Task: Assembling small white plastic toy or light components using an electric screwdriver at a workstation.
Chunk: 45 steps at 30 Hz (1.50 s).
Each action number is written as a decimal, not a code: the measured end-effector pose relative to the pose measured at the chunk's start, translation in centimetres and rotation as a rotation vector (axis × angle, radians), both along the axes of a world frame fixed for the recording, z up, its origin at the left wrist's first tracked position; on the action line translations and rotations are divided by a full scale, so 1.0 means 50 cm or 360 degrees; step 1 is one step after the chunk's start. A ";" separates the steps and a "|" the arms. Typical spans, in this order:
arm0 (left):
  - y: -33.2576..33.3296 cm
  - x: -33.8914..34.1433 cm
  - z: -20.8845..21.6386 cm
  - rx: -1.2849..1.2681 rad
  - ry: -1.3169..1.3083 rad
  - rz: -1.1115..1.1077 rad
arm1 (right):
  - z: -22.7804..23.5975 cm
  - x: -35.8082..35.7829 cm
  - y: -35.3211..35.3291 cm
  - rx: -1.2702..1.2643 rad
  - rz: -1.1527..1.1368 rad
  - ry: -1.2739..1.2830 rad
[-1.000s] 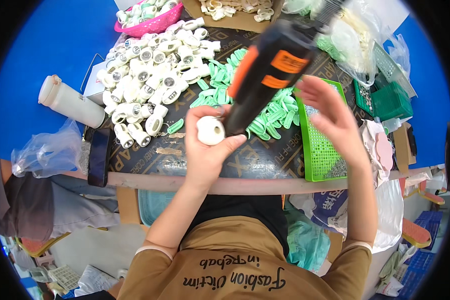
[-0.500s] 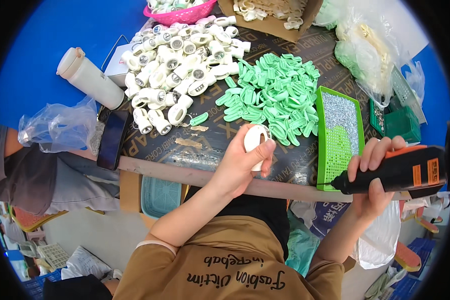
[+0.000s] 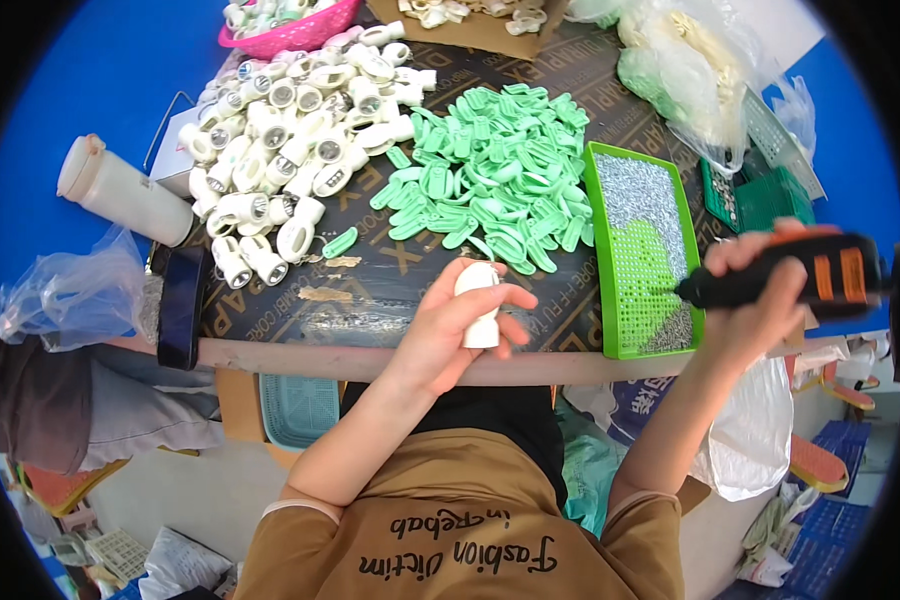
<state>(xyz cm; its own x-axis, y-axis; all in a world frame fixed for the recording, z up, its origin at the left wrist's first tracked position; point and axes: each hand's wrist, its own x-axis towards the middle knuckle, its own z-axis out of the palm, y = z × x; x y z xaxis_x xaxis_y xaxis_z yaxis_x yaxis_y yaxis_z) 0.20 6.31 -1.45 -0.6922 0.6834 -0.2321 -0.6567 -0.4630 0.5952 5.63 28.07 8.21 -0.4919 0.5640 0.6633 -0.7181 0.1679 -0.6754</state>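
In the head view, pinches a white plastic flashlight (image 3: 482,312) between thumb and fingers of the left hand (image 3: 442,328) and wraps the right hand (image 3: 758,320) round a black electric screwdriver (image 3: 815,272), with the green screw tray (image 3: 635,275) between both hands. Calls for gripping the flashlight's sides, its shell probably light, stiff, slippery. Leaves bare tabletop (image 3: 375,322) left of the left hand, table edge (image 3: 560,371) beneath that wrist.

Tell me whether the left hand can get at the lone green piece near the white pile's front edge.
Probably yes: nothing seems to block the way from the left hand to the lone green piece, though the hand holds a white part and may need to set it down first.
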 end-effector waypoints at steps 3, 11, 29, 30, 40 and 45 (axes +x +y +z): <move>0.000 0.001 -0.010 0.0041 0.0056 0.0023 | -0.019 -0.049 0.006 0.0005 -0.0173 -0.0175; -0.002 0.000 0.005 0.0005 -0.0027 -0.0069 | -0.070 -0.103 0.043 0.0218 0.0038 -0.0190; -0.008 -0.002 0.005 0.0060 -0.0135 -0.0109 | -0.080 -0.110 0.044 0.0011 -0.0038 -0.0306; -0.008 -0.002 0.004 0.0071 -0.0134 -0.0115 | -0.079 -0.110 0.043 0.0006 -0.0043 -0.0315; -0.012 -0.002 0.000 0.0085 -0.0130 -0.0115 | -0.059 -0.109 0.044 0.0040 -0.0055 -0.0304; -0.008 -0.002 0.005 0.0039 -0.0113 -0.0093 | 0.034 -0.084 0.004 -0.0146 0.0498 -0.0165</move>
<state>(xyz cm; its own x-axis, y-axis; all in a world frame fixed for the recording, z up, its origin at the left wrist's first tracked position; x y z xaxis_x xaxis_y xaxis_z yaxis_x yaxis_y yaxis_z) 0.13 5.91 -1.19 -0.6334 0.7281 -0.2620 -0.7232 -0.4365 0.5353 1.46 28.29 9.92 -0.7129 0.4300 0.5539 -0.6518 -0.1149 -0.7497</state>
